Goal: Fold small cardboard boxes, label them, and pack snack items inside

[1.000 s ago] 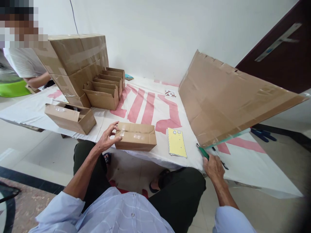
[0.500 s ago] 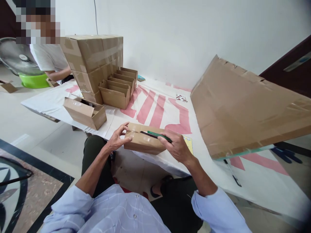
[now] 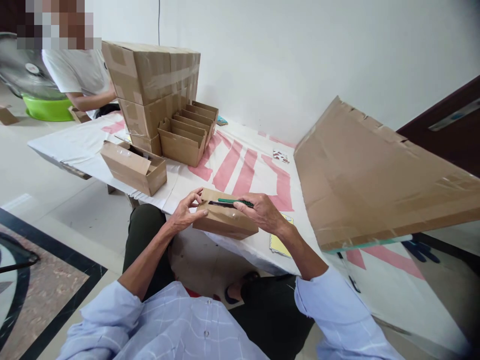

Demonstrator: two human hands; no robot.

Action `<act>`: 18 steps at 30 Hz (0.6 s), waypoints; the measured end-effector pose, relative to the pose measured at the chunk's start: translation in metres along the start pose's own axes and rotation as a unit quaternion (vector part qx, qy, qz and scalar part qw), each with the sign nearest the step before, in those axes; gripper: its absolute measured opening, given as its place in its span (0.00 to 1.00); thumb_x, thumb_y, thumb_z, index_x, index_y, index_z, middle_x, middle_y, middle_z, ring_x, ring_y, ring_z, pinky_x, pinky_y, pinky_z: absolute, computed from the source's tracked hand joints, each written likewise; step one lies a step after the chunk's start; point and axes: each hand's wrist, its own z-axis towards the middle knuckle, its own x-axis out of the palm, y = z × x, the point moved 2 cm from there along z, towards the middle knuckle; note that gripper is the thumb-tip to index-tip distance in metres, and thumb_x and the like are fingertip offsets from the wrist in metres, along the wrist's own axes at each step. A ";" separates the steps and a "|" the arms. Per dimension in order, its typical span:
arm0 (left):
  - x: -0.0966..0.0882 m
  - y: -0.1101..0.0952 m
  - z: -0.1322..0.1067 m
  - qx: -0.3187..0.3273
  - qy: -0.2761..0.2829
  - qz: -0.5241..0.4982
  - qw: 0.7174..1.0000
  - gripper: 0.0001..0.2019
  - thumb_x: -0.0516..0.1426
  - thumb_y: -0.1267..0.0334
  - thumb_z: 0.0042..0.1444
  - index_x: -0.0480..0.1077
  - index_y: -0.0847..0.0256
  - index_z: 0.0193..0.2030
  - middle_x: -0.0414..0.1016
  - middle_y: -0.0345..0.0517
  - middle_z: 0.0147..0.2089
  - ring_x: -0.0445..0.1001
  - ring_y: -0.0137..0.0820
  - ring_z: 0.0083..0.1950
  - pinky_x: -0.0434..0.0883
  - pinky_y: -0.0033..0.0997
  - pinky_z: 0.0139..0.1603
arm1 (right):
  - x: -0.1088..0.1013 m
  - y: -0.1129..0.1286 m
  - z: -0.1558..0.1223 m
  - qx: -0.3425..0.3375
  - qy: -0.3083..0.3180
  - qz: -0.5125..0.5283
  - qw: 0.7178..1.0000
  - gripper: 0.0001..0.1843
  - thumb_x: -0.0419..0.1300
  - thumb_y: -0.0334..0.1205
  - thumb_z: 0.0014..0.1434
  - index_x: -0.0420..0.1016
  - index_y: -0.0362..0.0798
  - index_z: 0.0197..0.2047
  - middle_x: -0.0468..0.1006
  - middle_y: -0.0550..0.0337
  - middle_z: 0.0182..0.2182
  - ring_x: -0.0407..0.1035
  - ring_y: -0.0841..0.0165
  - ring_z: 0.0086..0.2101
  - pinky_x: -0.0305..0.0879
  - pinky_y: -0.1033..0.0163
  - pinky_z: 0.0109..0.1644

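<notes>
At the far left, one fan (image 3: pixel 30 67), standing behind a bright green basin (image 3: pixel 48 109). Beside it, one co-worker in a white shirt (image 3: pixel 75 72), an arm at the table's edge. Next, one brown box with its top partly open (image 3: pixel 125 165), set at the near edge of the white cloth (image 3: pixel 176 182); behind it, a wall of stacked cartons (image 3: pixel 150 75), with a row of open boxes (image 3: pixel 182 147) ranged along its side. Then one left hand (image 3: pixel 185 212), thumb and fingers moderately spread, holding the left end of a small taped box (image 3: pixel 225 225) that lay long side forward at the table's near edge. Upon its top, one green cutter (image 3: pixel 234 202), blade pointing left along the seam; whether it had entered the tape, I could not tell. One right hand (image 3: pixel 260 212), fingers curled closely about the cutter's handle. A second earlier that hand was well apart, beside the big cardboard sheet; its arrival put tool and box together, which I judged the beginning of work on the seam. Under the right forearm, one yellow card (image 3: pixel 279 245), partly hidden. Further right, one slim dark implement (image 3: pixel 348 275), the leaning cardboard sheet (image 3: pixel 375 175), and dark blue gloves (image 3: pixel 422 251).
</notes>
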 end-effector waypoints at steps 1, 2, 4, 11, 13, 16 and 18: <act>0.000 0.000 0.000 0.001 0.000 -0.001 1.000 0.21 0.69 0.45 0.58 0.65 0.56 0.39 0.61 0.61 0.82 0.62 0.55 0.81 0.71 0.56 0.71 | 0.000 0.001 0.003 -0.002 0.000 -0.002 1.000 0.17 0.57 0.47 0.73 0.81 0.48 0.36 0.82 0.58 0.31 0.70 0.67 0.32 0.60 0.61 0.39; 0.000 -0.001 0.000 0.003 0.000 -0.002 1.000 0.21 0.69 0.45 0.58 0.65 0.56 0.39 0.61 0.61 0.82 0.62 0.55 0.81 0.71 0.57 0.71 | 0.001 0.003 0.006 -0.004 -0.002 -0.004 1.000 0.17 0.58 0.47 0.73 0.82 0.48 0.37 0.82 0.58 0.32 0.71 0.66 0.32 0.60 0.61 0.39; 0.000 -0.001 -0.001 0.007 -0.001 -0.004 1.000 0.21 0.69 0.45 0.58 0.65 0.56 0.39 0.62 0.60 0.82 0.62 0.55 0.81 0.71 0.58 0.72 | 0.001 0.005 0.011 -0.010 -0.002 -0.011 1.000 0.17 0.58 0.46 0.73 0.83 0.48 0.38 0.83 0.57 0.32 0.71 0.66 0.33 0.60 0.62 0.39; 0.001 -0.002 -0.002 0.006 -0.001 -0.001 1.000 0.22 0.69 0.45 0.58 0.65 0.56 0.39 0.61 0.60 0.82 0.61 0.55 0.82 0.70 0.60 0.73 | 0.000 0.012 0.025 -0.024 0.017 -0.071 0.997 0.15 0.58 0.42 0.73 0.82 0.47 0.37 0.82 0.57 0.33 0.70 0.67 0.34 0.55 0.62 0.38; 0.001 -0.001 -0.002 0.008 0.000 -0.001 1.000 0.21 0.69 0.45 0.58 0.65 0.56 0.39 0.61 0.60 0.82 0.61 0.55 0.82 0.70 0.61 0.73 | 0.000 0.014 0.028 -0.027 0.030 -0.090 0.995 0.14 0.59 0.41 0.73 0.83 0.47 0.38 0.82 0.57 0.34 0.70 0.67 0.34 0.54 0.62 0.38; 0.000 -0.001 -0.002 0.008 -0.001 0.000 1.000 0.21 0.69 0.46 0.58 0.65 0.56 0.38 0.60 0.60 0.82 0.62 0.56 0.81 0.70 0.62 0.73 | -0.002 0.018 0.033 -0.033 0.048 -0.117 0.991 0.14 0.59 0.41 0.73 0.83 0.48 0.37 0.83 0.57 0.34 0.70 0.67 0.33 0.53 0.62 0.38; 0.000 -0.002 -0.003 0.006 -0.002 0.005 1.000 0.21 0.69 0.46 0.58 0.65 0.56 0.38 0.60 0.60 0.82 0.61 0.56 0.82 0.70 0.63 0.73 | -0.002 0.019 0.035 -0.030 0.058 -0.138 0.988 0.15 0.59 0.42 0.73 0.83 0.48 0.36 0.84 0.57 0.34 0.70 0.67 0.33 0.53 0.61 0.37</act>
